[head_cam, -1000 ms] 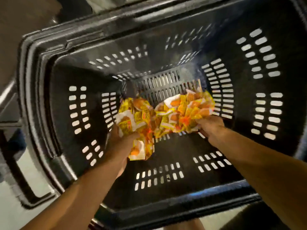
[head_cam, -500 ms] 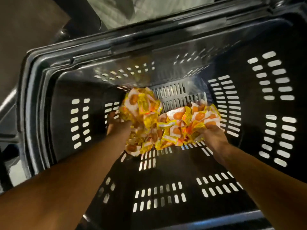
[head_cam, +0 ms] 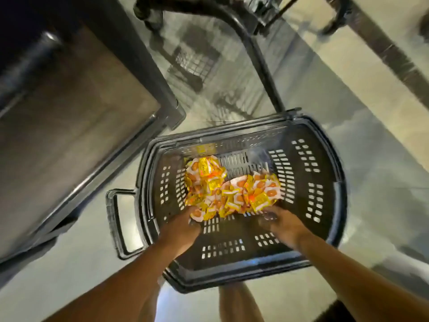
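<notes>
Yellow-orange sachets [head_cam: 232,189] lie heaped in a black basket [head_cam: 330,173] on the floor [head_cam: 69,275].
Left hand [head_cam: 183,227] touches the heap's near edge, grip unclear; right hand [head_cam: 282,225] sits just beside it, fingers loosely spread. Best to release low, then draw both hands straight back without snagging sachets.

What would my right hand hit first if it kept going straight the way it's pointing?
Most likely the pile of sachets: your right hand points forward at its near edge, inside the basket. Whether it touches the pile yet is unclear.
</notes>
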